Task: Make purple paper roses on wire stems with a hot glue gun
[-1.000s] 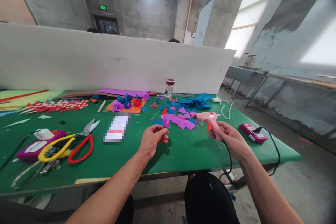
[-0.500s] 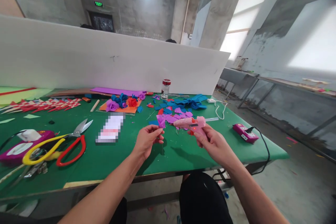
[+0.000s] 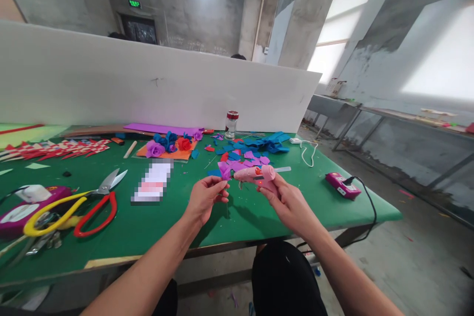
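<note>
My left hand [image 3: 204,199] pinches a small purple paper piece [image 3: 224,170] on a thin wire stem above the green table [image 3: 155,222]. A pink hot glue gun [image 3: 255,175] is gripped in my right hand [image 3: 287,202], its nozzle pointing left and nearly touching the purple piece. Its black cord runs down off the table's front edge. Loose purple and blue paper cut-outs [image 3: 244,157] lie just behind both hands.
Finished paper roses [image 3: 168,143] rest on an orange sheet. Yellow and red scissors [image 3: 74,202] lie at the left beside a magenta case [image 3: 22,207]. A small jar [image 3: 231,124] stands before the white divider board [image 3: 148,84]. A magenta power box [image 3: 339,183] with cable sits at the right.
My right hand has brought the glue gun leftward, turning its nozzle toward the purple piece in my left hand. The left hand has hardly moved.
</note>
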Available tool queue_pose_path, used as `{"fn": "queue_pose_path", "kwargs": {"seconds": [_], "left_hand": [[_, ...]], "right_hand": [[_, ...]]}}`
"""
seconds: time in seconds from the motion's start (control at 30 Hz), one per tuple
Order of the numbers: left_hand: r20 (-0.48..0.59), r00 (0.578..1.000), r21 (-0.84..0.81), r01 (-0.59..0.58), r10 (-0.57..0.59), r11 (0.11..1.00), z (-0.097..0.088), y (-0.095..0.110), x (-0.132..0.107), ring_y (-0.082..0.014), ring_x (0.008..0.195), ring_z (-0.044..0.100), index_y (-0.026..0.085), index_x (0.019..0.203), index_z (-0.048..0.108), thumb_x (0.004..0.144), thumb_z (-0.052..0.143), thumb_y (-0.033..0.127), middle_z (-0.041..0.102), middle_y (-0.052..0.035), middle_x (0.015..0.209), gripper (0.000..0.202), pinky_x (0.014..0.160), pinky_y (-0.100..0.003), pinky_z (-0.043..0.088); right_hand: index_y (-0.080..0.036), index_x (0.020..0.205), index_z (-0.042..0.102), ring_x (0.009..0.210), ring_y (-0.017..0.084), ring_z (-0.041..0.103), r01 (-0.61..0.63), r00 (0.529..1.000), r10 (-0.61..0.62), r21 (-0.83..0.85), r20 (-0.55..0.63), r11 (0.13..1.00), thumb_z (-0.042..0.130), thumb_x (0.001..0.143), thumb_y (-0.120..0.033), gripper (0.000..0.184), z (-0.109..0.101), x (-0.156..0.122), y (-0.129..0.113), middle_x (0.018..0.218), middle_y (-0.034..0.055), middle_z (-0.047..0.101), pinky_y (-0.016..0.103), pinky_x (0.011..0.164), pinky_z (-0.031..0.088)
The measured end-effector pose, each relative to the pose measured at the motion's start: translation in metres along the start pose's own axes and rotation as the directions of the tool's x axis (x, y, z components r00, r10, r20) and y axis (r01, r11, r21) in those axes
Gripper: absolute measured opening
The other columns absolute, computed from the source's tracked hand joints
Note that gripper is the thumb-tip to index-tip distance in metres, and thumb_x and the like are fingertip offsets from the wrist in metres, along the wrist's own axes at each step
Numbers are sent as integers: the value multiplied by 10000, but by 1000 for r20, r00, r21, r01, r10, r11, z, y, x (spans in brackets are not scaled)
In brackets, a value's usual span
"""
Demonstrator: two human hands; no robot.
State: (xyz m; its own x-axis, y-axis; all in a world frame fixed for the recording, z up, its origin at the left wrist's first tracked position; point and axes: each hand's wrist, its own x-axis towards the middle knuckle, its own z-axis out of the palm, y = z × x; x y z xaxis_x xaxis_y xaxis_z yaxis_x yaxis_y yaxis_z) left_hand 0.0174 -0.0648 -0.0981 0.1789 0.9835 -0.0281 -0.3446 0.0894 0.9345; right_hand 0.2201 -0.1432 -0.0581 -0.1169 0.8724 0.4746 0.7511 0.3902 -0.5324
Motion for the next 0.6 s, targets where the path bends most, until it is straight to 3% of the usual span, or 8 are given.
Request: {"fn": "queue_pose_path", "kwargs": {"seconds": [0.33,0.6], "left_hand": [[17,1000,-10,3,-3,1000,-3,-3,2,-100,531,583,126,750,641,595,833,299,675,-36,687,302,480,-222,491],[26,1000,-35,-8,9,999,-3,-1,3,-103,552,592,118,776,671,604,834,286,675,-40,705,290,485,-217,500]], "right_hand": [[-210,1113,607,913,259,667,27,1000,-27,-70,-6,997,439,951,-306,252,2,3,-1,1166,104,666,317,754,478],[-200,1203,563,1125,284,609,36,999,-40,-107,-33,994,427,952,-297,301,1,2,-3,1303,112,603,347,866,471]]}}
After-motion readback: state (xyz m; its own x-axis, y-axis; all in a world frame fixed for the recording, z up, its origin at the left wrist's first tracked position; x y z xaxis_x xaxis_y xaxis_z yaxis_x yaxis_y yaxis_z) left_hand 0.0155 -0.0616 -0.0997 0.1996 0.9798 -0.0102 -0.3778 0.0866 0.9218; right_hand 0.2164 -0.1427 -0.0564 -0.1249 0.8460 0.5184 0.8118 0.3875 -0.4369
